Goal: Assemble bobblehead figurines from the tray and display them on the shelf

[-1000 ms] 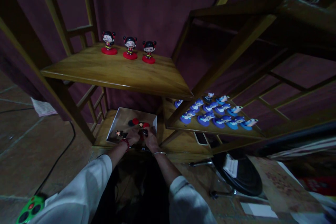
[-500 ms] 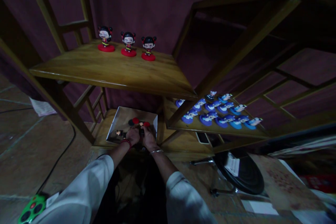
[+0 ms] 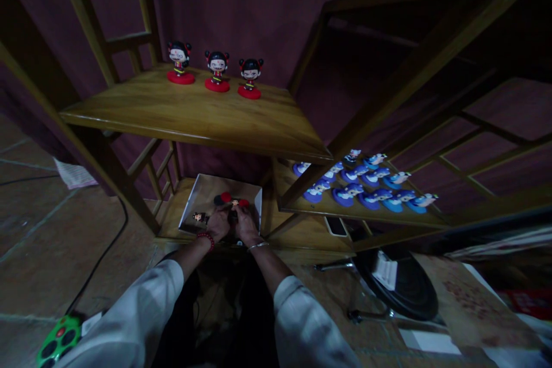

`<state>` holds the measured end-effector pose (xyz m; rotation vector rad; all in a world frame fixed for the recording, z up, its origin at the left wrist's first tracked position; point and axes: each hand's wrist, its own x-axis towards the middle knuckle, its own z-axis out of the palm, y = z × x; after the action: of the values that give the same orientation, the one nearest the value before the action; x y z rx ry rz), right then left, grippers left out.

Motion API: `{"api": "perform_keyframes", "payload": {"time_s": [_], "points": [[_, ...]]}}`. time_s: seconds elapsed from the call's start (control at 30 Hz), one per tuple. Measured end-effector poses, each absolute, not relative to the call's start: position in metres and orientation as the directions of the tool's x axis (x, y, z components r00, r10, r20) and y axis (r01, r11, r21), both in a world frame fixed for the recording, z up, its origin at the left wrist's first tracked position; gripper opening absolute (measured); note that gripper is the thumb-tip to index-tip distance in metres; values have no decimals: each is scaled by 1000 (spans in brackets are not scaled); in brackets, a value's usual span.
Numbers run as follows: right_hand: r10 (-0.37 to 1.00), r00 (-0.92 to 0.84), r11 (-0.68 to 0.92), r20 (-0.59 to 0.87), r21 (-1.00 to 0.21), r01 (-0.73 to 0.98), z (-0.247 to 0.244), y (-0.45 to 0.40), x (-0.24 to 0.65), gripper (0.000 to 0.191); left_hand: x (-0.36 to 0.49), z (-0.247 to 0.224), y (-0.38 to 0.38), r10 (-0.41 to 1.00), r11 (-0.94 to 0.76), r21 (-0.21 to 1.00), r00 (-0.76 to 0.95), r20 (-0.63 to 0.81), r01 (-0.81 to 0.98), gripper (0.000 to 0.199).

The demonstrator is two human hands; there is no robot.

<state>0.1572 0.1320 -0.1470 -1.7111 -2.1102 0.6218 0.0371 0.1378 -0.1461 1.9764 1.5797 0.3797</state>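
Note:
Both hands are close together over a shallow, open cardboard box [image 3: 188,207] on the low shelf. My left hand [image 3: 218,225], with a red bead bracelet at the wrist, has its fingers bent inward. My right hand [image 3: 246,225], wearing a silver bangle, meets it from the other side. Between their fingertips is a small dark figurine [image 3: 235,203], its lower part hidden by the fingers. Another small figurine [image 3: 199,217] lies in the box left of my left hand. Red and black round bases [image 3: 223,198] lie behind the hands.
Three figurines with red bases [image 3: 216,72] stand on the upper shelf [image 3: 194,112], above my hands. Several purple and blue figurines [image 3: 347,192] fill the right shelf. A phone [image 3: 335,226] lies below them. A black round stool [image 3: 405,293] stands at right; a green controller [image 3: 60,340] is at lower left.
The whole view has shifted slightly, so things appear a little further right. Both hands stay together over the box on the figurine, with only small finger movement.

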Motion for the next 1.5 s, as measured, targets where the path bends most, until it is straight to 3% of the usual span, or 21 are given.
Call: {"api": "perform_keyframes", "payload": {"time_s": [0.33, 0.87, 1.5], "points": [[975, -216, 208, 44, -506, 837, -149, 130, 158, 40, 34, -153, 126, 966, -222, 541, 258, 10, 811, 40], [969, -248, 223, 13, -484, 846, -142, 126, 155, 41, 35, -163, 126, 961, -250, 537, 276, 33, 805, 29], [971, -239, 217, 6, -433, 875, -142, 129, 153, 38, 35, -156, 123, 963, -238, 543, 270, 22, 805, 30]]}}
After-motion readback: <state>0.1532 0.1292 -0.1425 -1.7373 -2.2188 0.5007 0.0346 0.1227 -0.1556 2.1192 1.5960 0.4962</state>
